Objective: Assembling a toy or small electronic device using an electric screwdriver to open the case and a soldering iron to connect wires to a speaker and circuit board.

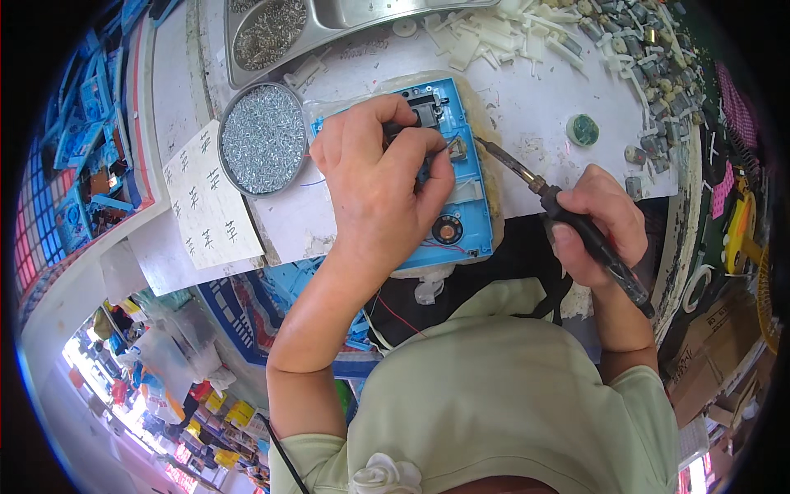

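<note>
Blue casing (471, 174) upper centre of frame, long axis near-vertical, under left hand (374, 177), the nearer; its fingers bunched, grip unclear. Right hand (605, 226) grips soldering iron (586, 233), tip just right of left fingertips.

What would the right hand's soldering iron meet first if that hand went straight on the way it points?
The soldering iron in the right hand would probably meet the blue casing first, at its right edge; tip height is unclear.
</note>
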The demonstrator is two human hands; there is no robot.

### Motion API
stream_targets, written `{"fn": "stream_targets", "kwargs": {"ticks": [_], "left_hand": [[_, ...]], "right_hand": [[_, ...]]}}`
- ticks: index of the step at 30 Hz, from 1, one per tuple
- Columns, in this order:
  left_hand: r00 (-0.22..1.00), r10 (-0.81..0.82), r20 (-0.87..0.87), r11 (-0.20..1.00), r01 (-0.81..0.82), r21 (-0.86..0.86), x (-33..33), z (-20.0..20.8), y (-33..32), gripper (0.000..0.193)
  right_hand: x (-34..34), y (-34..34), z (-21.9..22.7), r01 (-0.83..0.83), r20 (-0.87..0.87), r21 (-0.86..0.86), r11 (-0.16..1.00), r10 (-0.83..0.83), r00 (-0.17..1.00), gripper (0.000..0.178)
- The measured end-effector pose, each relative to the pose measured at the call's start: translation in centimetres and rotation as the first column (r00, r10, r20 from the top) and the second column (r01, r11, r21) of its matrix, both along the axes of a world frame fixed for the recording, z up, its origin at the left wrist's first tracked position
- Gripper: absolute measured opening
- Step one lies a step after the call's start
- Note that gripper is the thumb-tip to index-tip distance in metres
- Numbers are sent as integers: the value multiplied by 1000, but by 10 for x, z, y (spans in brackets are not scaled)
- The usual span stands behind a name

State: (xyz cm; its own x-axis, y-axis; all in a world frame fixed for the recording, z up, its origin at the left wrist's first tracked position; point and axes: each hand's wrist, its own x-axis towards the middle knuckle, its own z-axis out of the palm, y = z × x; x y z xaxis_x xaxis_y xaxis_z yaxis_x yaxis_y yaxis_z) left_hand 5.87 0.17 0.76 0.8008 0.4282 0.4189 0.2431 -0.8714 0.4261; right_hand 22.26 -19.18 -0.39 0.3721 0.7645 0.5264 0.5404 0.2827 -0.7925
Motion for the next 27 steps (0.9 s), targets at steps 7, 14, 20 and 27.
{"fn": "stream_targets", "kwargs": {"ticks": [7, 14, 20, 27], "left_hand": [[1000, 8, -30, 1000, -8, -1, 0, 3, -1, 20], [999, -2, -32, 1000, 2, 7, -1, 5, -2, 20], [999, -8, -39, 1000, 8, 2, -4, 5, -1, 20], [995, -93, -23, 996, 93, -12, -6, 6, 3, 18]], "right_hand": [[3, -2, 3, -1, 22, 7, 1000, 0, 1000, 26], [3, -4, 2, 15, 18, 12, 1000, -15, 1000, 28], [2, -7, 2, 9, 20, -2, 1000, -9, 1000, 27], [0, -8, 1, 4, 10, -6, 1000, -4, 1000, 26]]}}
